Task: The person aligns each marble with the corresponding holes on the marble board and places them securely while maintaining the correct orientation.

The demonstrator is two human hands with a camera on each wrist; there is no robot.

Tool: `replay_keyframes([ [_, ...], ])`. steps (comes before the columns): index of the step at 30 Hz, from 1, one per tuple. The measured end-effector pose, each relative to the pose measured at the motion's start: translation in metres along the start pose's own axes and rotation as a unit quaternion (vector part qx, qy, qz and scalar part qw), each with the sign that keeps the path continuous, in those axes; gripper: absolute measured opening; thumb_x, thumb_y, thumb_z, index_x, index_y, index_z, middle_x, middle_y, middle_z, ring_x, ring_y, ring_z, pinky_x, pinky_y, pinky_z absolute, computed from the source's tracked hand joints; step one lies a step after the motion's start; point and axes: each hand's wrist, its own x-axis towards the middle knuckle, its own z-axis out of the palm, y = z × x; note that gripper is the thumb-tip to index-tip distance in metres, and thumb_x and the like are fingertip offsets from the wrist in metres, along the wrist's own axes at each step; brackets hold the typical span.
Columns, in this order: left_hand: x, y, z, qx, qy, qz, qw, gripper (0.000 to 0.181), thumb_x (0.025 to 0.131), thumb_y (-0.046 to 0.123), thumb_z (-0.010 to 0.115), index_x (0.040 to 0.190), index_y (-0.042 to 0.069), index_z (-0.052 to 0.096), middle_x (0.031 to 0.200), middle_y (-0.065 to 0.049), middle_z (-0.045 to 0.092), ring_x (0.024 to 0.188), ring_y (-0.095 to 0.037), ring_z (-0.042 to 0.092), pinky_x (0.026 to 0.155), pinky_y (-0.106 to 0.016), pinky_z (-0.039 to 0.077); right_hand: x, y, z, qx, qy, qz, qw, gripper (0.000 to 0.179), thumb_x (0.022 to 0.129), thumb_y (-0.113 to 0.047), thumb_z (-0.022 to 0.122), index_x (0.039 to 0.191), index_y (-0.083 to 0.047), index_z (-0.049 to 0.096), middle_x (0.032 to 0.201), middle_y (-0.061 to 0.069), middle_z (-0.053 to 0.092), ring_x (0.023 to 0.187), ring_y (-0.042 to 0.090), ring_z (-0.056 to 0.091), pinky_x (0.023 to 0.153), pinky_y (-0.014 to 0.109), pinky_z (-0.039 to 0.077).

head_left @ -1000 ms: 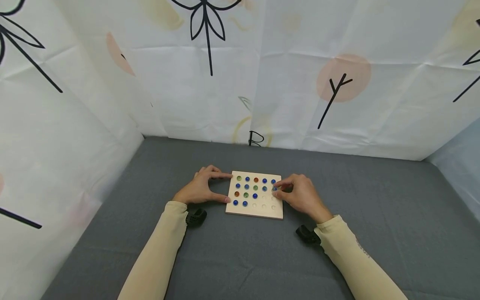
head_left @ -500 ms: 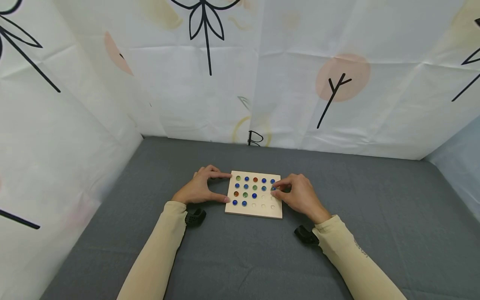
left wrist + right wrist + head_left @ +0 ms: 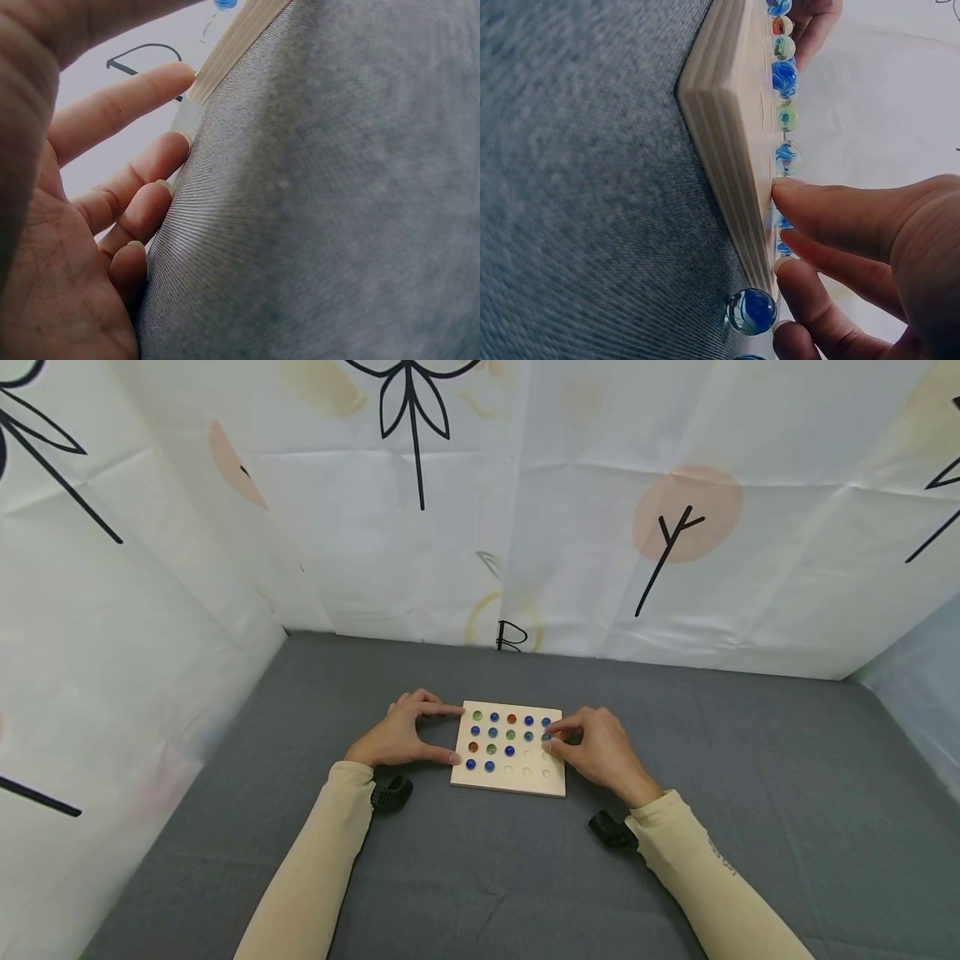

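A light wooden board (image 3: pixel 510 782) lies on the grey cloth, with rows of blue, green and red glass marbles in its hollows. My left hand (image 3: pixel 408 735) is at its left side; the straight index finger touches near the far corner and the thumb touches the nearer part of that edge. At the board's right side, my right hand (image 3: pixel 600 750) pinches a blue marble (image 3: pixel 784 220) between thumb and index finger, at the right end of the second row. Those fingertips partly hide the marble. Below the other right fingers, a clear marble with a blue swirl (image 3: pixel 751 311) rests on the cloth.
Several hollows (image 3: pixel 527 772) in the board's near right part hold no marble. Another blue marble (image 3: pixel 748 358) is cut off at the right wrist view's bottom edge. Grey cloth (image 3: pixel 480 868) surrounds the board, and a white patterned curtain (image 3: pixel 570 560) hangs behind.
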Motion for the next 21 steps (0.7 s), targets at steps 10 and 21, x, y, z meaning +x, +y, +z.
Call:
replay_keyframes([
  [10, 0.0, 0.002, -0.001, -0.007, -0.001, -0.005, 1.0, 0.072, 0.072, 0.04, 0.093, 0.137, 0.023, 0.067, 0.131, -0.009, 0.05, 0.124, -0.032, 0.041, 0.109, -0.062, 0.028, -0.001, 0.0, -0.006, 0.001, 0.002, 0.002, 1.0, 0.018, 0.087, -0.013, 0.082, 0.102, -0.003, 0.081, 0.088, 0.007, 0.068, 0.085, 0.027, 0.062, 0.073, 0.046, 0.049],
  [21, 0.001, 0.001, 0.0, -0.012, -0.004, -0.006, 0.9999, 0.072, 0.073, 0.04, 0.093, 0.138, 0.023, 0.067, 0.131, -0.009, 0.05, 0.125, -0.032, 0.041, 0.108, -0.063, 0.029, -0.004, -0.001, -0.019, 0.007, 0.005, 0.016, 0.9998, 0.02, 0.088, -0.015, 0.082, 0.105, -0.005, 0.08, 0.09, 0.008, 0.067, 0.086, 0.03, 0.062, 0.065, 0.04, 0.048],
])
